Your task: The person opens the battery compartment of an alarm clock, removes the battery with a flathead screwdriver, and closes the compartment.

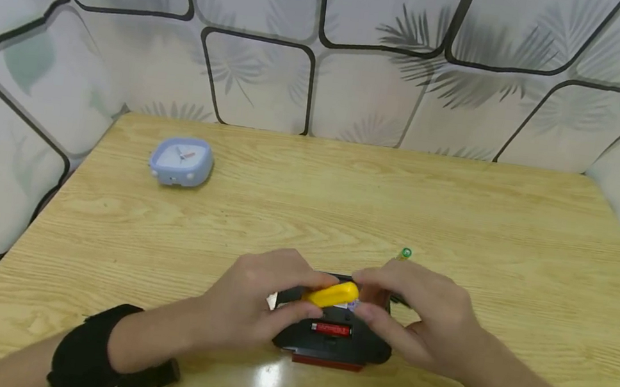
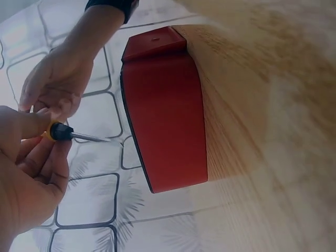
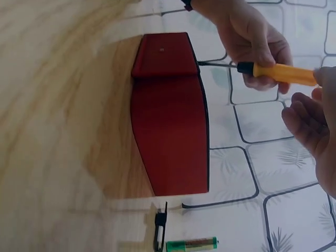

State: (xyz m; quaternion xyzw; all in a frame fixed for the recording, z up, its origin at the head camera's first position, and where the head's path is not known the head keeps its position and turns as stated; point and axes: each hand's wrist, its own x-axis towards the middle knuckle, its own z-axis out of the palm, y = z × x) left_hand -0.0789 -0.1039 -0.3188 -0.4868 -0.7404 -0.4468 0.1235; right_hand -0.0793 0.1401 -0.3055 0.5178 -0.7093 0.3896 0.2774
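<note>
My left hand [image 1: 254, 293] pinches the yellow handle of a screwdriver [image 1: 334, 294] between thumb and fingers. At the handle's end, the thumb and index finger of my right hand [image 1: 425, 314] pinch it. A dark collar and thin metal shaft of the screwdriver [image 3: 283, 73] show in the right wrist view, the shaft reaching toward the device's black side. Below both hands lies a red device with a black back [image 1: 369, 349], back up. A red battery [image 1: 331, 330] sits in its back; the hands and handle partly cover that face.
Beyond my right hand lies a green battery [image 1: 404, 253]. A small black part [image 3: 160, 231] lies beside it in the right wrist view. The blue clock [image 1: 181, 161] stands at the table's back left. A patterned wall [image 1: 368, 97] borders the wooden table [image 1: 459, 212].
</note>
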